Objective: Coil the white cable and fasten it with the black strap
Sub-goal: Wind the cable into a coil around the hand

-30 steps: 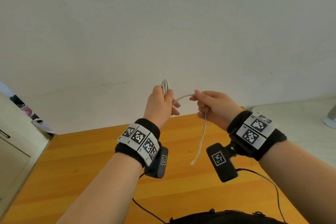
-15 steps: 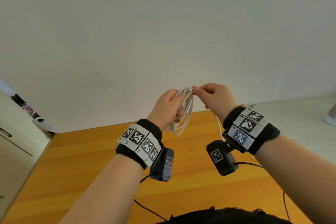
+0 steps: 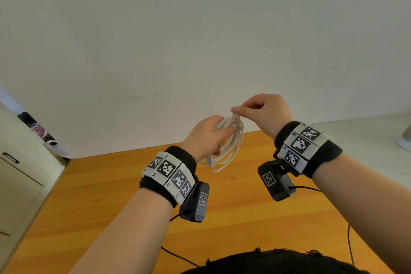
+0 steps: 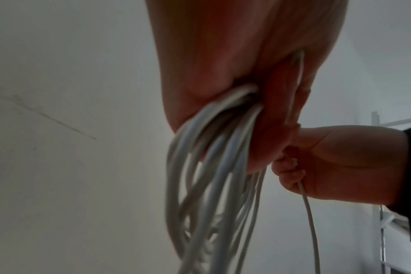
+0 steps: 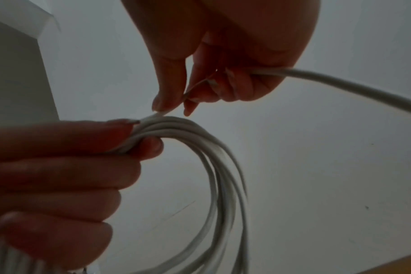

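The white cable (image 3: pixel 231 147) hangs in several loops above the wooden table. My left hand (image 3: pixel 209 138) grips the top of the coil (image 5: pixel 176 133) between thumb and curled fingers. My right hand (image 3: pixel 260 113) sits just above and to the right, pinching the cable's free strand (image 5: pixel 174 109) between thumb and forefinger where it meets the coil. The loose tail (image 5: pixel 340 81) runs out of the right palm; in the left wrist view it hangs down as one thin strand (image 4: pixel 310 218) beside the loops (image 4: pixel 211 185). No black strap shows in any view.
An orange wooden table (image 3: pixel 233 202) lies below the hands, ending at a white wall (image 3: pixel 200 40). A pale cabinet (image 3: pixel 15 173) stands at the left, a light counter (image 3: pixel 367 138) at the right. Black wrist-camera wires (image 3: pixel 349 242) trail over the table's near part.
Both hands have come together and risen. The long hanging tail from a second ago has been wound in, and the right hand now pinches the strand higher, at the coil's top.
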Demonstrator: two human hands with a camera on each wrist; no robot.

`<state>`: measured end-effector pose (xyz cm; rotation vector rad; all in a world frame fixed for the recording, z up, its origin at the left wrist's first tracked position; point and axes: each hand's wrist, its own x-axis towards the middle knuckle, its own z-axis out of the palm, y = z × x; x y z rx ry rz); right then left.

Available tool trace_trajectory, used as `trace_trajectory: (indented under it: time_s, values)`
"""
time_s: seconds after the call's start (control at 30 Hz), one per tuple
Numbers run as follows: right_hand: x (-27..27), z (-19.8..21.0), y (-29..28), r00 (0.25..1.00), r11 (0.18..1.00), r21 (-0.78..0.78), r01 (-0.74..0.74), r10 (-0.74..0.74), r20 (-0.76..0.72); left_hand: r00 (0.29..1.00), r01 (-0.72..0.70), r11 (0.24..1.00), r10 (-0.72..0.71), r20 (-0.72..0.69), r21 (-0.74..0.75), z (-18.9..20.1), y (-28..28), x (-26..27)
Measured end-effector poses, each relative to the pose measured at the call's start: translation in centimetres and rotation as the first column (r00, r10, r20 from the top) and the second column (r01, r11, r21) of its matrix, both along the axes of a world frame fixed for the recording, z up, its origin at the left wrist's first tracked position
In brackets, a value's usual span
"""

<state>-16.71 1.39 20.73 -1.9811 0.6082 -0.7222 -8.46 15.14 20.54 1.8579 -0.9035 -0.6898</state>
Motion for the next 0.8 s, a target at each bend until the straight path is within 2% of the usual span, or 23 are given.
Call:
trace_trajectory:
  time_s: [0.1, 0.2, 0.33, 0.43, 0.53, 0.67, 0.8]
  values:
    - [-0.1, -0.5, -0.1, 0.999, 0.999, 0.024, -0.036, 0.036, -0.028, 0.999, -0.002, 1.000, 0.000, -0.054, -0.031, 0.0, 0.4, -0.3]
    - [0.0, -1.0, 0.5, 0.988, 0.990, 0.051, -0.131, 0.135, -0.075, 0.989, 0.000, 0.996, -0.012, -0.146, -0.085, 0.2, 0.8, -0.3]
    - [0.1, -0.8, 1.5, 0.964, 0.918, 0.309, -0.250, 0.264, -0.003, 0.962, 0.013, 0.988, -0.055, -0.268, -0.156, 1.0, 1.1, -0.4]
    - [-0.1, -0.7, 1.4, 0.956, 0.899, 0.334, -0.284, 0.291, 0.029, 0.953, -0.009, 0.985, -0.045, -0.301, -0.173, 1.4, 1.1, -0.4]
    - [0.0, -0.7, 1.2, 0.974, 0.914, 0.339, -0.224, 0.223, 0.042, 0.977, -0.016, 0.991, -0.013, -0.213, -0.135, 1.2, 0.7, -0.7]
    - [-0.3, -1.1, 0.8, 0.987, 0.955, 0.262, -0.138, 0.155, -0.048, 0.998, 0.028, 0.999, -0.027, -0.055, 0.021, 0.7, 0.1, -1.5]
    - [-1.0, -1.7, 0.6, 0.989, 0.972, 0.216, -0.089, 0.112, -0.094, 0.995, 0.083, 0.987, -0.075, -0.065, 0.141, 0.5, -0.4, -2.1]
